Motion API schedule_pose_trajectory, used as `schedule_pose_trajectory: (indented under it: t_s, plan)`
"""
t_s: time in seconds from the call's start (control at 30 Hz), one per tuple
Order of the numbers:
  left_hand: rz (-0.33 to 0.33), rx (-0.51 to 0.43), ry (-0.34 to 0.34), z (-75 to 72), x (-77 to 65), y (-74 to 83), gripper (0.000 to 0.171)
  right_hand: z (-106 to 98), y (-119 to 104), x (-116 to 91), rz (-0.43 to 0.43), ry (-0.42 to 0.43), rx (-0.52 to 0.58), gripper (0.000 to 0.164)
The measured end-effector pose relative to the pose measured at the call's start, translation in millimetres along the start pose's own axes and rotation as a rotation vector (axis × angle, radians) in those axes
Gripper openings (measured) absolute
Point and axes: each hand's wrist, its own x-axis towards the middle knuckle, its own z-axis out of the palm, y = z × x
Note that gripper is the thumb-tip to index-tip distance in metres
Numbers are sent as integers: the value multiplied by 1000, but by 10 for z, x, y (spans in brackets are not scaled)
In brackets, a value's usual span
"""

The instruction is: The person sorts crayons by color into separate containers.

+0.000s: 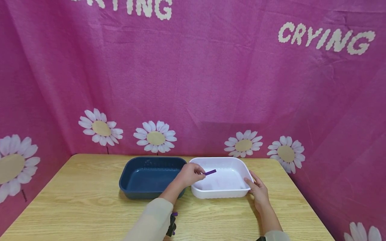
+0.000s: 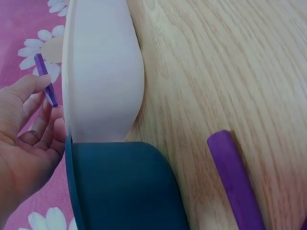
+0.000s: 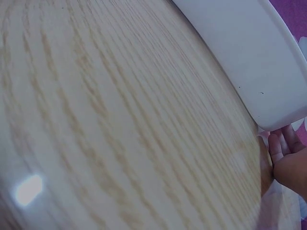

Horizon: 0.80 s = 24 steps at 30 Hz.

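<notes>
Left grip [image 1: 190, 174] pinches a purple stick [image 1: 210, 172] between thumb and fingers, above the left part of the white tub [image 1: 221, 194]; stick tilted, clear of the rim. Right grip [image 1: 258, 192] grasps the white tub at its right end, thumb at the rim, fingers along the outer side.

Left to right, all relative to the white tub: far left, a big daisy [image 1: 12, 165] on the pink curtain [image 1: 193, 83]. The blue tub [image 1: 144, 194] sits just left of the white tub, long sides roughly in line; left grip hides part of the join, can't tell if they touch. A second stick [image 2: 235, 182], also purple, lies on the counter [image 1: 90, 204], in front and to the left of the white tub; in the head view a black wrist device [image 1: 171, 225] partly covers it. Another purple bit [image 2: 304, 224] is cut off at the corner of the left wrist view, too little to tell. White tub stands upright on the counter, near the back edge; small dark specks [image 3: 261, 93] on its outer wall. Curtain hangs behind, with more daisies left and right of the white tub and pale CRYING lettering [image 1: 325, 38] high to the right. Beige sleeves [image 1: 152, 219] on both arms.
</notes>
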Motion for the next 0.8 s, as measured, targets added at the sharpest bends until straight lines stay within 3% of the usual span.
schedule_pose_trajectory:
  t_s: [0.8]
  plan:
    - [32, -16, 12, 112, 16, 44, 13, -1, 19, 18, -31, 2, 14, 60]
